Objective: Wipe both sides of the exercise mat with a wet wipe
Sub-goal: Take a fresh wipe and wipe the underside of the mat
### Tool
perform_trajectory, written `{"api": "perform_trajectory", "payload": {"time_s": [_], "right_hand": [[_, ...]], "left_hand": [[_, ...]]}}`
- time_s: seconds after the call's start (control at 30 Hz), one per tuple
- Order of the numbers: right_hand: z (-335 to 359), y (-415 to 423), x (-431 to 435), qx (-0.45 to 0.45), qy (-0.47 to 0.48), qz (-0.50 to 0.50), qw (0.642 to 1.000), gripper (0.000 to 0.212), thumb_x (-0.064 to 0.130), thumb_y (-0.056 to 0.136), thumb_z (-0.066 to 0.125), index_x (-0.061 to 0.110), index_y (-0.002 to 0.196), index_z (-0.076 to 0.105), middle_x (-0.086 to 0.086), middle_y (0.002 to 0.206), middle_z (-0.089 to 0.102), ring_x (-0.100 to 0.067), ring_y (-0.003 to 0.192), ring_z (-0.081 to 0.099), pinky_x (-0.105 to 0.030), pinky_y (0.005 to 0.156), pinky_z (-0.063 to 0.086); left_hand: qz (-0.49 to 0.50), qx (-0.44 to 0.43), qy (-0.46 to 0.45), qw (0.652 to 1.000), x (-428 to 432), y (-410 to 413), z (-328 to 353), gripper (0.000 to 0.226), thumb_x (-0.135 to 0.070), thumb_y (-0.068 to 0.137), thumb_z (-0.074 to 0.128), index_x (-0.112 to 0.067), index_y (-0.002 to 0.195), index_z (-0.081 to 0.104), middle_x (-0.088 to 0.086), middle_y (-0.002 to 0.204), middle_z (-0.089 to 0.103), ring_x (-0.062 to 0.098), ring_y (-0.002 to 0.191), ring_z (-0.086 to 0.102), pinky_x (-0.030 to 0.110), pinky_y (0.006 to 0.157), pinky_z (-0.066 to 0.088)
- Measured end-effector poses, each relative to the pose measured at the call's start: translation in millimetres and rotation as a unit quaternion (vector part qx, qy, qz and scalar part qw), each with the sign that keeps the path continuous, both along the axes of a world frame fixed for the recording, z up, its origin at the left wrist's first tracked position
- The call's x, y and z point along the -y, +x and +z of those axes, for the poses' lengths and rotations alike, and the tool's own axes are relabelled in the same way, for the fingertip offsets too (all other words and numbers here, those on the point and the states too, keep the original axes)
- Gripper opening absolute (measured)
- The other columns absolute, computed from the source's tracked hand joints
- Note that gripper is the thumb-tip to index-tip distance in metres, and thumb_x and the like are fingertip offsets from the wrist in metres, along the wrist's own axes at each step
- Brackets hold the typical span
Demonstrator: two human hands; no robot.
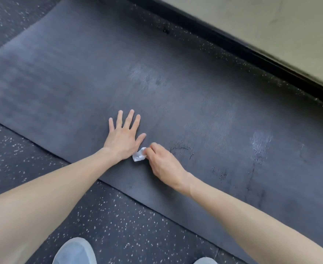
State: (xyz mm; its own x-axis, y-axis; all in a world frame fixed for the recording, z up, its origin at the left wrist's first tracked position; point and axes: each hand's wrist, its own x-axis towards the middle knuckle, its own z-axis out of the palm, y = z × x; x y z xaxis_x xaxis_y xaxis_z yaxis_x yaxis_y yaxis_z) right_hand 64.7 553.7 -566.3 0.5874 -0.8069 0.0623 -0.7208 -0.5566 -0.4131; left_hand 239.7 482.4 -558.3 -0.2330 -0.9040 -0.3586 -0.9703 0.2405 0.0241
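1. Exercise mat (65,77): dark grey with a ribbed texture, unrolled and lying flat on the speckled rubber floor (118,225). It runs diagonally from upper left to lower right. Its far long edge lies near a black baseboard (233,46) below a pale wall (271,20).
2. Left hand (123,137): palm down on the mat, fingers straight and spread, thumb angled out to the right. It holds nothing and rests flat on the mat, close to the mat's near long edge.
3. Right hand (163,162): back of the hand up, fingers curled in. The thumb and fingertips pinch the wet wipe (138,155). The hand sits low over the mat, just right of the left hand.
4. Wet wipe: a small, white, crumpled wad. It sticks out to the left of the right hand's fingertips and lies between the two hands, down at the mat surface. It is just beside the base of the left thumb, and I cannot tell whether it touches it.
5. Mat surface: lighter, glossy patches (261,141) show to the right of the hands and beyond them. Dark scuff marks (179,148) lie just right of the right hand.
6. A pale shoe (75,251) is on the floor at the bottom edge of the view. The toe of a second shoe (204,261) is only partly visible there.
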Motion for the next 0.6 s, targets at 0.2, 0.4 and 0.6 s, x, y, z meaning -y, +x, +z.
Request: {"api": "perform_trajectory", "payload": {"time_s": [0.2, 0.4, 0.6], "right_hand": [[5, -79, 70, -0.037, -0.038, -0.155, 0.987, 0.019, -0.009, 0.074, 0.055, 0.002, 0.089, 0.054, -0.018, 0.090, 0.050, -0.038, 0.079, 0.051, -0.047, 0.070, 0.046], [9, -94, 73, -0.033, -0.022, -0.230, 0.972, 0.011, -0.001, 0.090, 0.055, 0.001, 0.099, 0.061, -0.017, 0.090, 0.055, -0.040, 0.080, 0.056, -0.039, 0.071, 0.038], [9, 11, -53, 0.014, 0.021, 0.068, 0.997, 0.021, -0.008, 0.079, 0.060, 0.008, 0.089, 0.050, -0.012, 0.081, 0.047, -0.026, 0.071, 0.042, -0.034, 0.064, 0.036]], "left_hand": [[0.003, -0.026, 0.019, 0.999, -21, 5, 6, 0.069, -0.055, 0.105, 0.017, -0.020, 0.161, -0.001, 0.006, 0.168, -0.010, 0.035, 0.153, -0.011, 0.053, 0.124, 0.005], [0.005, -0.042, 0.035, 0.999, -28, 10, 11, 0.065, -0.051, 0.106, 0.019, -0.022, 0.161, -0.002, 0.003, 0.168, -0.013, 0.032, 0.154, -0.013, 0.048, 0.125, 0.001], [0.027, -0.054, 0.035, 0.998, -28, 4, 13, 0.065, -0.049, 0.107, 0.023, -0.021, 0.161, 0.003, 0.004, 0.169, -0.008, 0.034, 0.154, -0.009, 0.050, 0.124, 0.004]]}}
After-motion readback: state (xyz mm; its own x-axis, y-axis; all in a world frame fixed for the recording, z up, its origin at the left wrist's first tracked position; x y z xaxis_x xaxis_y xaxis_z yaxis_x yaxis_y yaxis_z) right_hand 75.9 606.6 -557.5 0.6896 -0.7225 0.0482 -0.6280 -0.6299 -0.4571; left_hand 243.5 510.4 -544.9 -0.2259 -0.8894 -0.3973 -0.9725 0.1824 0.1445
